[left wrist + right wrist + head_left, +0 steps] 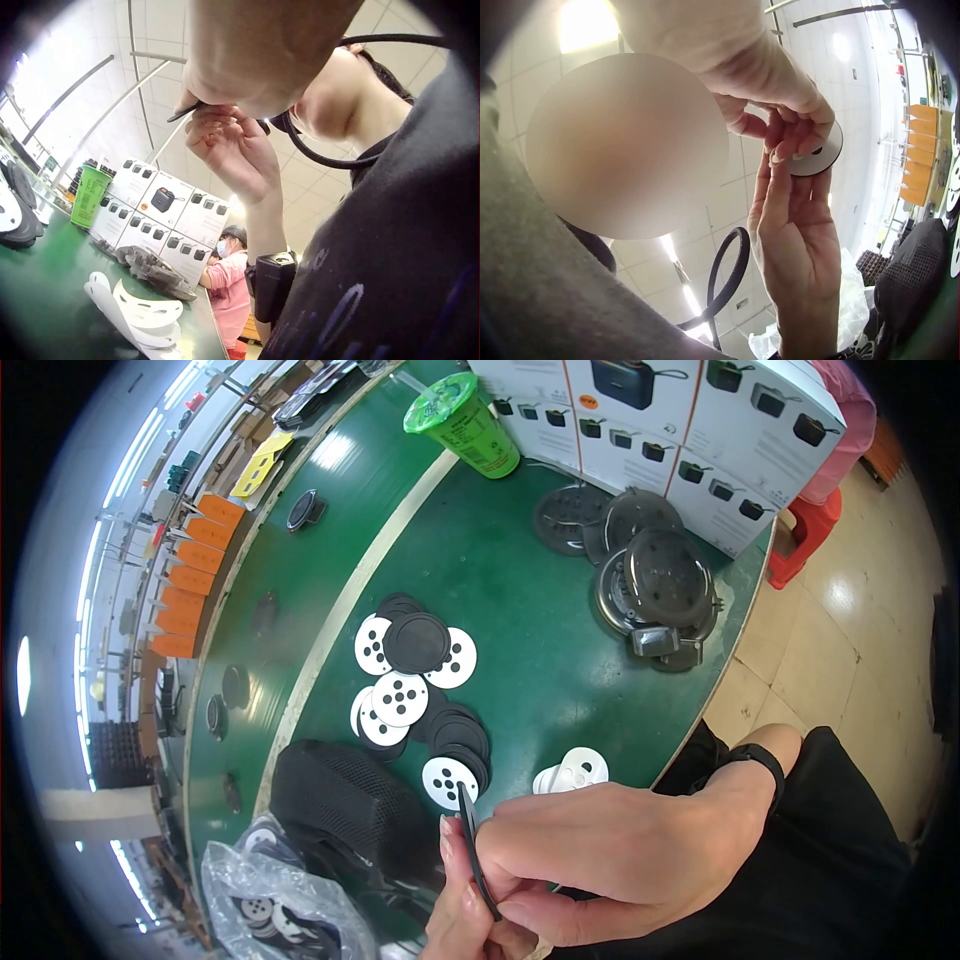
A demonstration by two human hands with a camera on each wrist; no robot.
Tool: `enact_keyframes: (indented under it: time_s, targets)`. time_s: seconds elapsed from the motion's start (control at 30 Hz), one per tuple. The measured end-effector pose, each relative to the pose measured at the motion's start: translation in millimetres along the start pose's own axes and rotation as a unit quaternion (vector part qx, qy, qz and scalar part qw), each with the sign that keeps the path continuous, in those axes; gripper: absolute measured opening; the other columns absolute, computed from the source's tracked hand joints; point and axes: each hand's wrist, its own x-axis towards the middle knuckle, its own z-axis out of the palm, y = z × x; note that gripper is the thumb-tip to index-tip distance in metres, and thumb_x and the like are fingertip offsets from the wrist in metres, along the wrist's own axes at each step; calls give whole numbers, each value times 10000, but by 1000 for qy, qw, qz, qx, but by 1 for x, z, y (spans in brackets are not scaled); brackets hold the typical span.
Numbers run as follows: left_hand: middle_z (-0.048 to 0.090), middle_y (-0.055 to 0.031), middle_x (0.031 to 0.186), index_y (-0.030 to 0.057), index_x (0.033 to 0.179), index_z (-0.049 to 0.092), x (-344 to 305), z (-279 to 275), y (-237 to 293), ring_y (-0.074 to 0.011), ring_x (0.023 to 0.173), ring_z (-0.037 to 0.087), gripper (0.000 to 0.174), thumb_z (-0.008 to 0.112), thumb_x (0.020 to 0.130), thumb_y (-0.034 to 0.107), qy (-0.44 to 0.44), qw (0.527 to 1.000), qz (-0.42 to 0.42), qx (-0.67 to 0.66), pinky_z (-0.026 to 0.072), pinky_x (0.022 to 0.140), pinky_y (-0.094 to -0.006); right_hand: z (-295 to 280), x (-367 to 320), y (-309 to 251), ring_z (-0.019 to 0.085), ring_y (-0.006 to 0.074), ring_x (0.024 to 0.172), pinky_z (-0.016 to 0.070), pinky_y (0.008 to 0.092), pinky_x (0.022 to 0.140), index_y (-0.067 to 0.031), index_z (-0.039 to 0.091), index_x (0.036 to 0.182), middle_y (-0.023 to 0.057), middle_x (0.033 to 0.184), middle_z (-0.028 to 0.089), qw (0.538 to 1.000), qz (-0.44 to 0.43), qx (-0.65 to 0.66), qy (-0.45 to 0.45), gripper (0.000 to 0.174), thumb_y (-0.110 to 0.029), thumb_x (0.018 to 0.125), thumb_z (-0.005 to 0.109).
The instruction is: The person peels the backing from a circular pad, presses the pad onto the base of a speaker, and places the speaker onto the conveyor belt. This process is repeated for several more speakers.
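Note:
A thin round disc (473, 845), dark on one side and white on the other, stands edge-on between both hands in the head view. The left hand (462, 905) holds it from the left with its fingertips. From the right, the curled fingers and thumb of the right hand (620, 855) pinch its near edge. In the right wrist view the white face of the disc (826, 159) shows past the fingers. Just beyond the hands lie loose white discs and backing pieces (585, 768). A heap of black and white discs with holes (400, 700) lies further left.
Dark round plastic covers (668, 575) are stacked at the back right, before a printed white box (690, 440). A green cup (465, 425) with a straw stands beside the box. At the near left are a black mesh piece (345, 800) and a clear bag (280, 890) of discs.

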Motion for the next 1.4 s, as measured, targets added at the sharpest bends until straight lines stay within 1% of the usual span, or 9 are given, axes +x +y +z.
enact_keyframes:
  time_s: [0.1, 0.37, 0.5, 0.63, 0.73, 0.9, 1.03, 1.23, 1.4]
  targets:
    - [327, -245, 1325, -107, 1352, 120, 1, 17, 10, -297, 1030, 512, 503, 334, 944, 94, 150, 924, -99, -336, 432, 853, -343, 2, -1, 0, 444, 206, 567, 371, 298, 492, -23, 444, 768, 67, 665, 433, 1000, -8, -11, 24, 91, -10, 786, 532]
    - [485, -175, 1070, -68, 1178, 338, 20, -2, -13, -196, 895, 521, 361, 473, 876, 76, -19, 980, 107, -164, 416, 776, -289, 4, 1, 13, 459, 205, 454, 370, 286, 432, -18, 437, 677, 67, 541, 446, 993, -26, -76, 81, 136, -24, 719, 566]
    - [507, -21, 638, -1, 728, 463, 25, -4, -18, -59, 581, 434, 259, 556, 851, 207, 150, 985, -41, -78, 337, 543, -204, -8, -2, 28, 449, 199, 484, 371, 283, 456, 1, 490, 647, 69, 563, 456, 998, 32, -28, 42, 96, 65, 629, 559]
    - [538, -47, 660, -5, 773, 476, 37, -24, -30, -76, 547, 492, 144, 506, 877, 90, 126, 938, -164, -278, 398, 512, -202, -39, -7, 27, 451, 188, 452, 372, 287, 435, 4, 439, 599, 76, 570, 478, 995, 9, -101, -3, 121, -3, 596, 560]
    - [582, -87, 733, -27, 808, 490, 45, -44, -45, -124, 606, 593, 114, 481, 888, 54, 138, 911, -152, -359, 526, 600, -256, -49, -3, 9, 468, 155, 548, 362, 281, 452, -7, 486, 602, 89, 749, 533, 930, -122, -344, -37, 116, -21, 562, 594]
    - [590, -76, 766, -4, 829, 511, 55, -58, -62, -121, 654, 606, 109, 457, 901, 59, 127, 907, -209, -343, 546, 628, -284, -38, -27, 51, 471, 146, 702, 372, 229, 556, 2, 601, 680, 77, 845, 528, 680, -269, -629, -264, 189, -172, 621, 556]
    - [595, -32, 785, 9, 875, 548, 59, -55, -66, -94, 679, 604, 108, 482, 900, 91, 47, 902, -283, -323, 529, 604, -241, -39, -33, 63, 533, 184, 758, 448, 261, 652, -15, 590, 744, 76, 851, 536, 718, -183, -553, -380, 173, -157, 647, 574]
    - [605, -57, 912, -1, 1023, 531, 83, -45, -39, -104, 796, 601, 171, 480, 899, 104, -110, 874, -308, -358, 525, 661, -229, -47, 10, 15, 580, 235, 955, 474, 311, 780, -17, 577, 881, 143, 1075, 559, 742, -239, -619, -91, 220, -107, 683, 605]
    - [615, -73, 1000, 0, 1087, 555, 141, -51, -42, -148, 865, 598, 320, 475, 914, 257, -321, 848, -304, -292, 487, 773, -290, -53, 2, 23, 639, 235, 715, 498, 251, 551, -5, 625, 842, 121, 853, 643, 761, -267, -591, 11, 178, -52, 671, 621]
